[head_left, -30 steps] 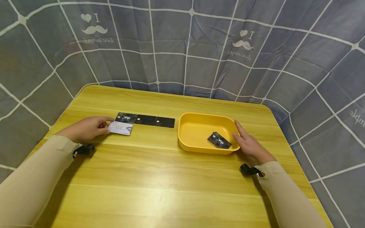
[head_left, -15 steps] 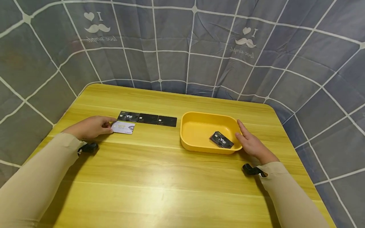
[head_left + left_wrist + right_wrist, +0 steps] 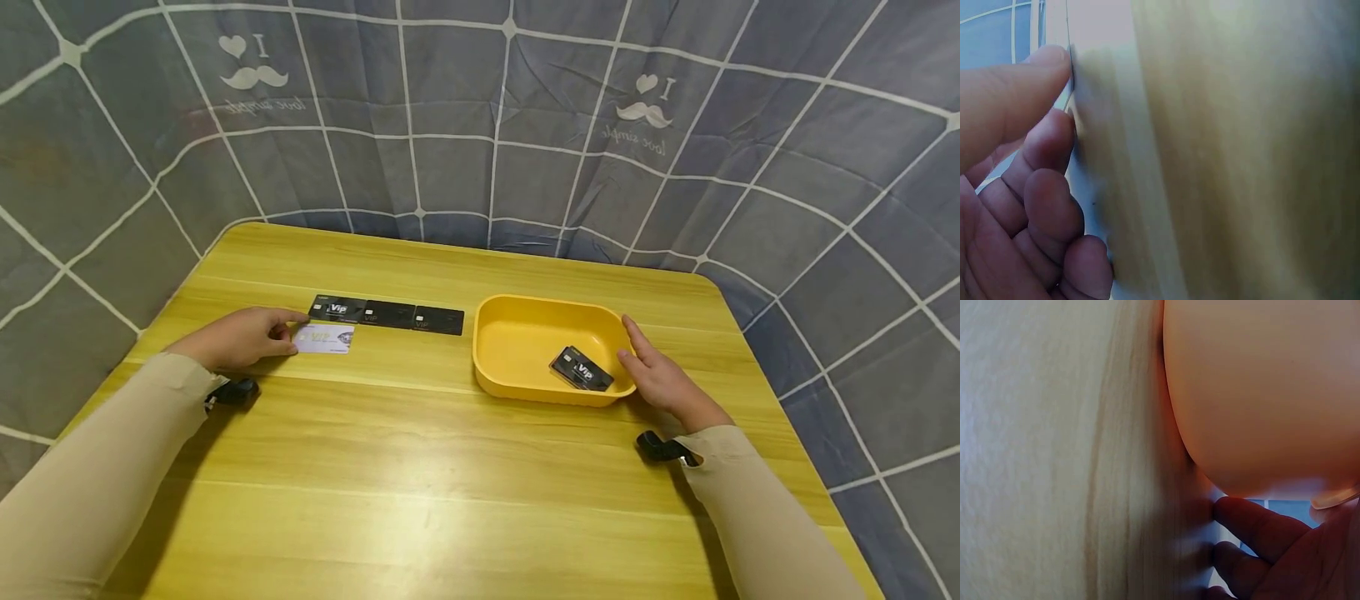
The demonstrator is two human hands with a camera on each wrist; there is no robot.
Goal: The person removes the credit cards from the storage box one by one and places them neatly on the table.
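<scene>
A white VIP card (image 3: pixel 324 338) lies on the table, just in front of the leftmost black card (image 3: pixel 337 308). At its left end my left hand (image 3: pixel 243 336) holds the card's edge with thumb and forefinger. Two more black cards, the middle one (image 3: pixel 388 314) and the right one (image 3: pixel 438 320), continue the row. My right hand (image 3: pixel 663 385) grips the right end of a yellow plastic tray (image 3: pixel 517 390), thumb over the rim and fingers outside. Inside the tray rests a small stack of cards (image 3: pixel 581 368) with a black VIP card on top.
The wood-grain table (image 3: pixel 420 483) has rounded far corners. A grey-blue curtain with white grid lines (image 3: pixel 450 108) hangs close behind it and along both sides. A black strap device sits on each wrist.
The white card, slightly tilted before, has been straightened and now lies flat along the black row. My left hand stays at its edge. My right hand and the tray keep their place.
</scene>
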